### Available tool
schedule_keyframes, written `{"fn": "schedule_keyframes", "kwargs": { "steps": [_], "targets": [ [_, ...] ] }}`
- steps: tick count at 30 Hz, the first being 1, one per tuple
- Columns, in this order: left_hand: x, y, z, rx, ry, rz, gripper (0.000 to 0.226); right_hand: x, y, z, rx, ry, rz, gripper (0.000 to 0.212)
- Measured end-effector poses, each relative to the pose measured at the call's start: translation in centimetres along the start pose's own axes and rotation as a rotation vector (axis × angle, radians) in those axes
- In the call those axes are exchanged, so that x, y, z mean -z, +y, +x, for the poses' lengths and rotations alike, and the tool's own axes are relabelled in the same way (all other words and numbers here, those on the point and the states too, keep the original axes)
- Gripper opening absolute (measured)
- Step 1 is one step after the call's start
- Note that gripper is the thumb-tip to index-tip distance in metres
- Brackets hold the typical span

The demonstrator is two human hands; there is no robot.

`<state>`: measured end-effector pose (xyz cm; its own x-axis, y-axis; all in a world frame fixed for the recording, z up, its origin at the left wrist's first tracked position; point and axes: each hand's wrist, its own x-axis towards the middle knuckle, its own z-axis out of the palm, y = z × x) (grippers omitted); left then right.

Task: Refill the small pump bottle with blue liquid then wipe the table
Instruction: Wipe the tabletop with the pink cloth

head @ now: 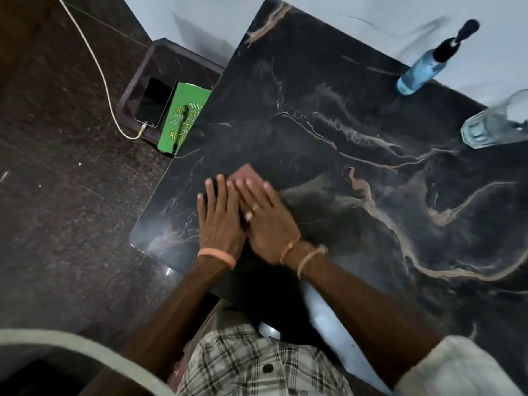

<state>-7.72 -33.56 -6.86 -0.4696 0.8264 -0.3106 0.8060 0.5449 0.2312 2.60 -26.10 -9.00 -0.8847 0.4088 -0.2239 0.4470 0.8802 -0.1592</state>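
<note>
Well apart from the pump bottle (422, 70), left hand (220, 215) and right hand (267, 221) pin the cloth (248, 173) with straight fingers; it looks soft, so pressing from on top should suit it.

dark speckled stone floor (57, 195), pale grey-white wall (205, 15) behind. black marble-look table (385, 230), tan veins, rounded corner. low dark side stand (183, 64) just beside it by the wall. dim light, blurry.
</note>
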Motion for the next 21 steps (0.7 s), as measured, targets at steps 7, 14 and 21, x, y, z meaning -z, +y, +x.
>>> {"fn": "schedule_keyframes", "kwargs": {
  "steps": [7, 14, 21],
  "targets": [
    [-5.1, 2.8, -10.1, -0.628, -0.118, 0.078, 0.055, -3.6, 4.3, -18.9, -0.161, 0.002, -0.022, 0.065],
    [-5.0, 7.3, -9.0, -0.230, -0.055, -0.370, 0.047, -0.6, 4.1, -12.0, -0.526, 0.143, 0.124, 0.070],
    [-7.4, 9.2, -12.2, -0.381, -0.084, -0.222, 0.053, -4.5, 3.0, -27.5, -0.075, 0.008, 0.143, 0.053]
  ]
}}
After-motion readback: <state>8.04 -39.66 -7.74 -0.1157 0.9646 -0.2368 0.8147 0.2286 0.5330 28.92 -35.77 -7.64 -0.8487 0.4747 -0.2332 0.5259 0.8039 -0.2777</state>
